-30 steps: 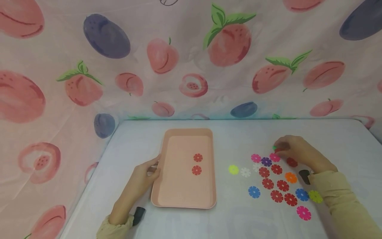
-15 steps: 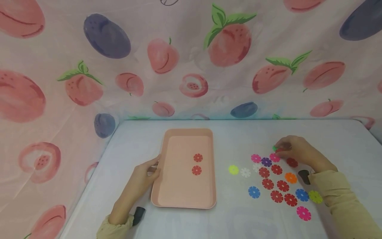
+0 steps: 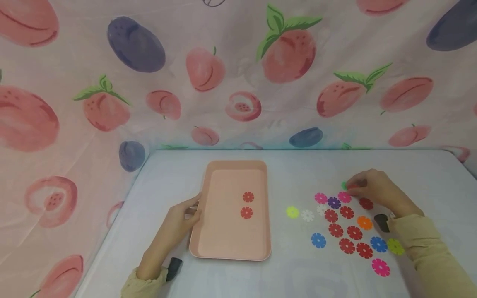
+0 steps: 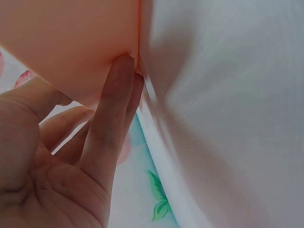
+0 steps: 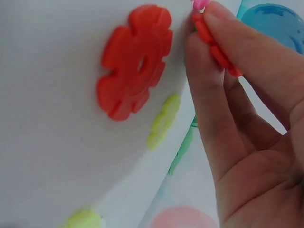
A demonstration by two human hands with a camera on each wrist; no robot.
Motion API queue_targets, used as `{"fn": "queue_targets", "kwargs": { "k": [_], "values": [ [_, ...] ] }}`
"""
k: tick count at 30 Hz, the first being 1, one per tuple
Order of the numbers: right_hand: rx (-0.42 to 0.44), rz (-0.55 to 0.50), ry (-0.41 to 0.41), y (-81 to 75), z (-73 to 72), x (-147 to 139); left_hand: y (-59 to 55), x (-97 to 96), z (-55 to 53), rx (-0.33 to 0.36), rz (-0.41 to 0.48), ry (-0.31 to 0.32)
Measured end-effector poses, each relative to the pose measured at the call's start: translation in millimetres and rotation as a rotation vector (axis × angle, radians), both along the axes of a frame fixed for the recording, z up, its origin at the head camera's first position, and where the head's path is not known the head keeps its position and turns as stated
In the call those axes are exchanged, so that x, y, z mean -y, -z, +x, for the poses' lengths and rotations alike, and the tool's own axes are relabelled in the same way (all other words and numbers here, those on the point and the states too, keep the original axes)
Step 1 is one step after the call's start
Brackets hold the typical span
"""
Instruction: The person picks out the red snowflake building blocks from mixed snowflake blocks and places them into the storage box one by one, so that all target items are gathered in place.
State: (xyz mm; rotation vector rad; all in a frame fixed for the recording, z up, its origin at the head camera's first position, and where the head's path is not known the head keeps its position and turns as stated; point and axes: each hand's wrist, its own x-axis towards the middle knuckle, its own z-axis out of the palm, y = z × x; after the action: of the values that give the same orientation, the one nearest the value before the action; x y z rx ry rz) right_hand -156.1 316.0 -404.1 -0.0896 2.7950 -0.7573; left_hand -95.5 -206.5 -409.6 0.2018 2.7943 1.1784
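Observation:
My left hand (image 3: 177, 219) grips the left edge of the peach-coloured tray (image 3: 221, 236). In the left wrist view, fingers (image 4: 118, 78) press on its outer wall, with the thumb partly hidden behind the rim. Two red notched discs (image 3: 248, 197) lie inside the tray toward its right side. Over the far end of the loose discs, my right hand (image 3: 376, 190) pinches a red flower-shaped disc (image 5: 217, 50) between thumb and fingers, seen edge-on in the right wrist view. A green disc (image 3: 344, 186) and a pink disc (image 3: 344, 197) lie close to those fingertips.
Several more notched discs lie spread right of the tray: red (image 3: 354, 232), blue (image 3: 318, 240), orange (image 3: 364, 223), purple (image 3: 334, 202), white and yellow ones. A fruit-print cloth (image 3: 216, 29) rises behind the white table (image 3: 290, 277).
My right hand has shifted slightly to the right, still pinching the red disc. My left hand and the tray keep their places; the head view has turned very slightly.

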Motion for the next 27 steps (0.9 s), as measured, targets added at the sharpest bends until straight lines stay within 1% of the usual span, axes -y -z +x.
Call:
{"fn": "queue_targets", "kwargs": {
  "k": [6,11,14,20,27],
  "values": [
    [0.005,-0.021,0.009,-2.6,4.1,2,-1.5,-2.2,-0.5,-0.001,-0.008,0.001],
    [-0.023,-0.043,-0.021,-7.3,6.0,8,-3.6,-3.3,-0.2,-0.013,-0.006,0.006],
    [-0.038,-0.045,-0.035,-10.1,5.3,14,-3.6,-3.0,0.3,-0.007,-0.006,0.008],
    [-0.064,-0.048,-0.078,-15.3,1.5,27,-2.8,-1.4,2.3,0.005,-0.021,-0.007],
    [-0.073,-0.065,-0.092,-20.0,4.8,42,-1.9,-1.8,0.9,0.017,-0.020,-0.007]
  ]
}}
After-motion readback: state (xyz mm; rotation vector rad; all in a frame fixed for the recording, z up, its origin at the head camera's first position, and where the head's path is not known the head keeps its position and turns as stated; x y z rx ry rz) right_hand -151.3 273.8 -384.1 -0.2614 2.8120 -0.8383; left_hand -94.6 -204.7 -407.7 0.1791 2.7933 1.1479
